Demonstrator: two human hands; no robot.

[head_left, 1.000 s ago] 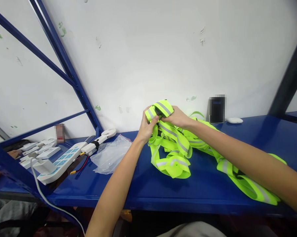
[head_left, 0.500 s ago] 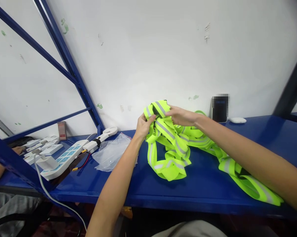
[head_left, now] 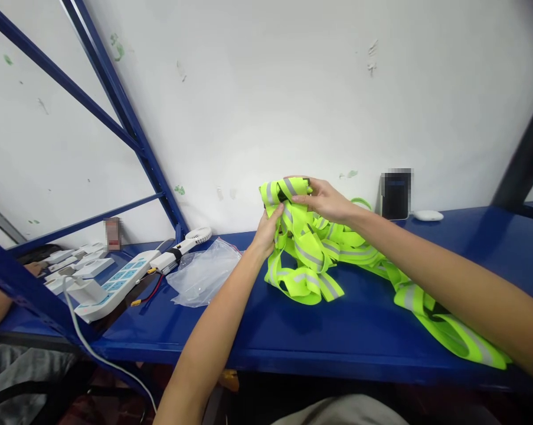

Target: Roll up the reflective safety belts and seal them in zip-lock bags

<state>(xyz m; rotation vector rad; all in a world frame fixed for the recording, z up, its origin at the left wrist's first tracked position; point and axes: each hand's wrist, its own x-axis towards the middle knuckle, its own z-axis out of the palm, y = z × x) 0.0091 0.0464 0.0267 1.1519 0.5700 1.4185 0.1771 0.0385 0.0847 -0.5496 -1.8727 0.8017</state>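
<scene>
A bundle of fluorescent yellow-green reflective straps (head_left: 308,254) with silver stripes is held up in front of me, its loops hanging to the blue table. My left hand (head_left: 268,227) grips the bundle from the lower left, thumb pressed on the front beside a dark piece. My right hand (head_left: 326,199) clasps the upper right end, with its thumb in front and the fingers partly hidden behind the straps. More of the same strap material (head_left: 452,330) trails across the table under my right forearm to the front edge.
Clear plastic bags (head_left: 204,274) lie left of the straps, near a white handheld fan (head_left: 198,236) and a power strip (head_left: 120,283). Blue shelf posts (head_left: 128,112) rise at left. A black device (head_left: 395,198) and white oval object (head_left: 428,216) are at the wall. Another person's arm (head_left: 0,307) shows far left.
My left hand has shifted slightly right and down along the bundle. My right hand has moved slightly up and right around its top end. The hanging loops have risen a little.
</scene>
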